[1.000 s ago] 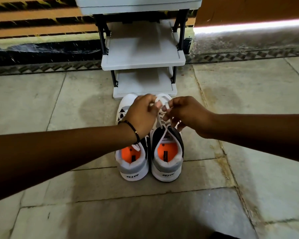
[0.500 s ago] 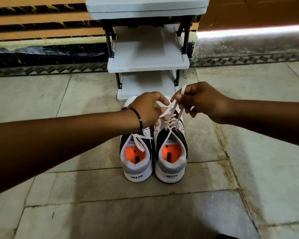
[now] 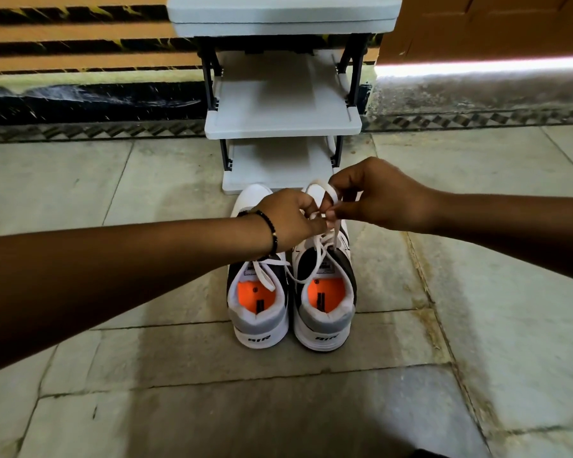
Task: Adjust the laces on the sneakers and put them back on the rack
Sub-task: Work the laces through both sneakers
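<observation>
head view | forward-down | close over floor (image 3: 477, 325) | single view

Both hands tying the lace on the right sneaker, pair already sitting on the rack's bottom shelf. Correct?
Not quite. The head view shows the pair on the floor in front of the rack, not on its shelf. Both hands, left hand and right hand, are on the right sneaker's lace.

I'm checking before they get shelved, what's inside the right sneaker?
Inside the right sneaker an orange insole with a dark mark shows, and a white lace loops across the opening. The toe end is hidden.
</observation>
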Demonstrator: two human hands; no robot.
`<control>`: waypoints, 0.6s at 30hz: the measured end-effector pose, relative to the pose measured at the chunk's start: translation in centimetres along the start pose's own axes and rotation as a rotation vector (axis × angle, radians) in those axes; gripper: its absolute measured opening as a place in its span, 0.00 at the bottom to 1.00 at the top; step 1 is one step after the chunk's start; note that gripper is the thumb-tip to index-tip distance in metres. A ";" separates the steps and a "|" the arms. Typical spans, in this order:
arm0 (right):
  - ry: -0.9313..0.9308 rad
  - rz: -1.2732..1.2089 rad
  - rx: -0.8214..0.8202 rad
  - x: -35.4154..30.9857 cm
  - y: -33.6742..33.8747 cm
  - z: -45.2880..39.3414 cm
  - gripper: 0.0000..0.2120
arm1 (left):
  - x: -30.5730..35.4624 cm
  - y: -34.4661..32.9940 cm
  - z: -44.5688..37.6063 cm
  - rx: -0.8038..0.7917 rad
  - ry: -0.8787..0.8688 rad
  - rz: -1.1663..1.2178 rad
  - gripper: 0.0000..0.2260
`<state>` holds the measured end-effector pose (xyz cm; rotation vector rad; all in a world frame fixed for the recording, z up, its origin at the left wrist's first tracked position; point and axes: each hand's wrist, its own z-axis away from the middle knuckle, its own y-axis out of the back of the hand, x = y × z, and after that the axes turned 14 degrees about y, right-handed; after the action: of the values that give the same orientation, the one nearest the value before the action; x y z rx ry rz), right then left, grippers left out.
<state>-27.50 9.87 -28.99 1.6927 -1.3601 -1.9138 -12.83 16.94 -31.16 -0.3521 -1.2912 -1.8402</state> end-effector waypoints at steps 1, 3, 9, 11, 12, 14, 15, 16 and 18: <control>0.000 -0.005 0.015 0.0 0.0 0.0 0.04 | 0.1 0.0 0.0 0.002 0.017 0.030 0.11; -0.005 -0.018 0.037 0.0 0.2 -0.1 0.06 | 0.4 -0.1 0.1 -0.068 0.070 0.154 0.08; 0.006 -0.020 0.071 0.2 0.5 -0.3 0.06 | 0.9 0.5 0.0 -0.310 0.363 0.684 0.07; -0.003 -0.065 0.081 0.3 0.5 -0.3 0.04 | 0.8 1.1 -0.2 -0.322 0.384 0.766 0.06; -0.024 -0.112 0.096 0.4 0.5 -0.3 0.04 | 0.7 1.3 -0.4 -0.316 0.377 0.777 0.06; -0.106 -0.262 0.169 0.5 0.4 -0.3 0.06 | 0.4 1.5 -0.8 -0.279 0.347 0.773 0.07; -0.163 -0.350 0.218 0.5 0.4 -0.3 0.07 | 0.2 1.5 -1.0 -0.240 0.325 0.756 0.07; -0.225 -0.428 0.259 0.6 0.4 -0.2 0.08 | -0.1 1.6 -1.2 -0.183 0.288 0.721 0.08; -0.333 -0.497 0.297 1.1 0.3 0.0 0.10 | -0.9 1.8 -1.6 -0.069 0.177 0.577 0.08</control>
<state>-27.91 8.90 -29.47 2.0790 -1.5049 -2.4568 -10.52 15.74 -31.28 -0.5242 -0.8864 -1.3882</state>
